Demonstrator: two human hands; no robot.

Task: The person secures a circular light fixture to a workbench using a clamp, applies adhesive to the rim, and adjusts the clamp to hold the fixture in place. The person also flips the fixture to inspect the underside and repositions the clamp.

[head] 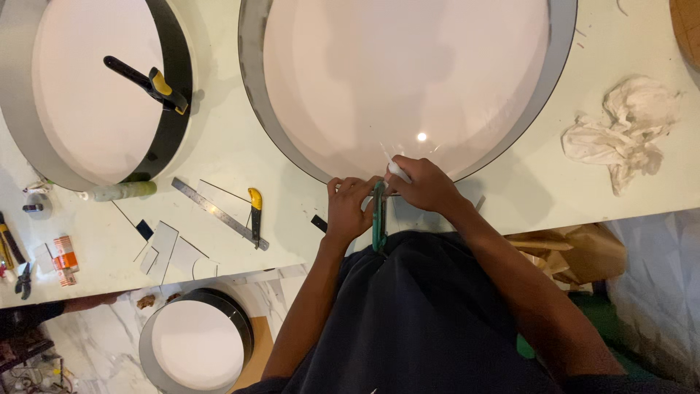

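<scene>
Left hand [348, 210] closes its grip on a green clamp [378, 217] at the large round frame [561, 44]; right hand [426, 186] grips a small white tube [398, 171] on the surface [219, 157]

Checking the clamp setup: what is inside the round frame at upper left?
Inside the left round frame, a white panel fills it, and a black-and-yellow clamp grips the band. The band hides the clamp's outer jaw and the panel's edge.

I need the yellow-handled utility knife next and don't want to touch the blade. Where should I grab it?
Take the utility knife by its yellow upper end, coming from above. It lies flat on the table, crossing the steel ruler; the dark lower part points toward the table edge, and whether the blade is out cannot be told.
</scene>
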